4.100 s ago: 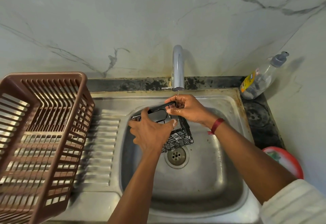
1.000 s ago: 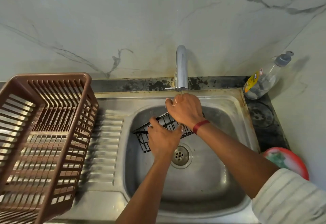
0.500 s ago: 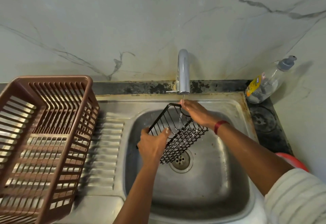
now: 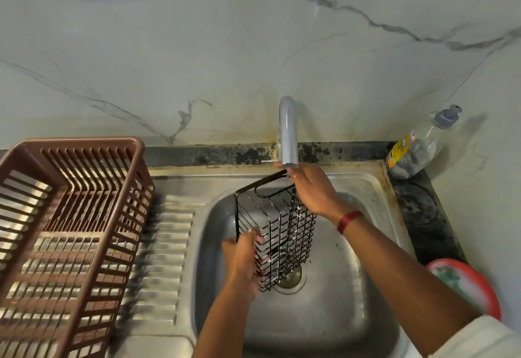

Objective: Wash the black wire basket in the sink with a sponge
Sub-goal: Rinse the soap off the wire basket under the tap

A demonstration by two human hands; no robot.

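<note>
Up on end over the steel sink [image 4: 352,315] was the black wire basket [image 4: 282,222], right under the grey curved tap [image 4: 287,132]. Left hand [image 4: 242,264] gripped its lower side, right hand [image 4: 313,188] clutched the top rim.

The stainless sink unit [image 4: 366,183] carries a brown dish rack [image 4: 70,231] on its drainboard. A soap dispenser bottle [image 4: 414,152] stands on the dark counter [image 4: 423,216].

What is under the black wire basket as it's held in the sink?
The drain shows below the lower end of the black wire basket, partly crossed by its wires. The left hand grips that end; the sink floor behind it is hidden.
</note>
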